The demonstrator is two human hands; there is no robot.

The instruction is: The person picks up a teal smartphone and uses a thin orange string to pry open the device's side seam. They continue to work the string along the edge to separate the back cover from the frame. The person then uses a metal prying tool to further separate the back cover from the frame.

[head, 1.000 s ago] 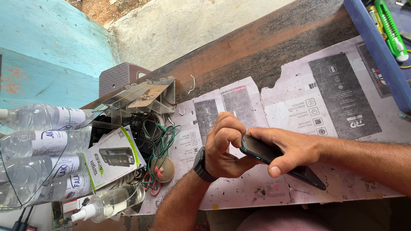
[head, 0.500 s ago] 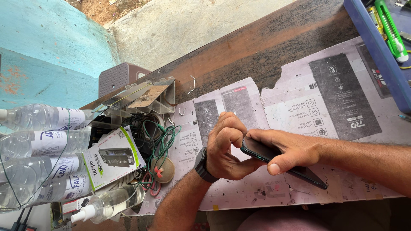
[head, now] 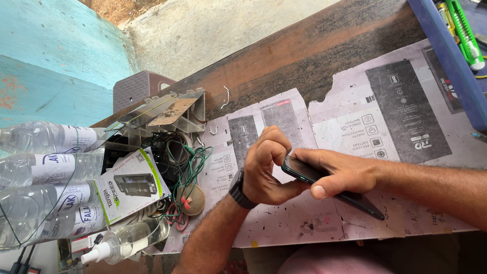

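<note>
A black smartphone [head: 304, 171] lies tilted above the paper-covered wooden workbench [head: 314, 61], with my right hand [head: 337, 175] gripping it across the middle. My left hand [head: 266, 165], with a black wristwatch [head: 239, 190] on its wrist, is curled at the phone's left end, fingertips pressed against its edge. The phone's lower right end [head: 365, 204] sticks out past my right hand. What my left fingertips pinch, if anything, is hidden.
Flattened white cardboard boxes [head: 365, 122] cover the bench. At left are several clear plastic bottles [head: 40, 172], a small product box [head: 131, 185], tangled green and red wires [head: 185, 167], a spray bottle [head: 119, 243]. A blue tray [head: 451, 56] with a green utility knife [head: 464, 30] sits top right.
Both hands and the phone stay in nearly the same place. My left fingers have shifted slightly on the phone's left end.
</note>
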